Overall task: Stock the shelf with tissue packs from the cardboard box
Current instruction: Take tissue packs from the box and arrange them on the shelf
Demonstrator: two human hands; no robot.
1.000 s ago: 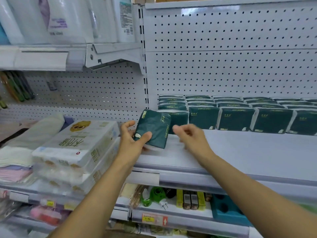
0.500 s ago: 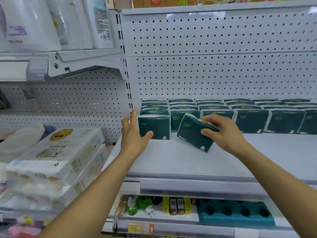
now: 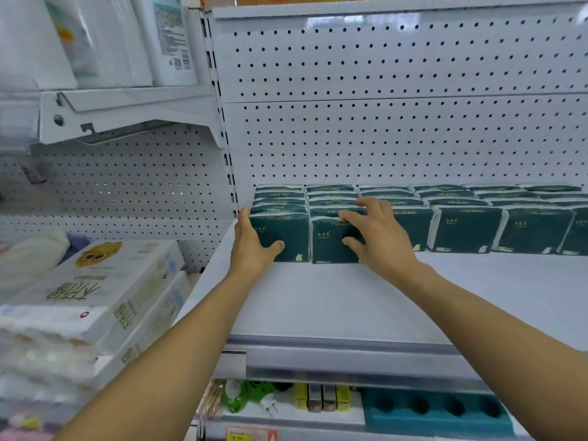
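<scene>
Mid-frame, the left hand (image 3: 254,246) clasps the leftmost front tissue pack (image 3: 283,237) while the right hand (image 3: 375,237) grips the next pack (image 3: 331,241) on the shelf (image 3: 350,300); seating them looks underway, and next probably comes letting go; the box is unseen

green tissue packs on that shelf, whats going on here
A person is stocking a white shelf with dark green tissue packs. The left hand holds the front pack of the leftmost row, thumb on its face and fingers along its left side. The right hand grips the front pack of the second row, standing upright beside it. More rows of the same packs run off to the right against the pegboard back. The cardboard box is not in view.
</scene>
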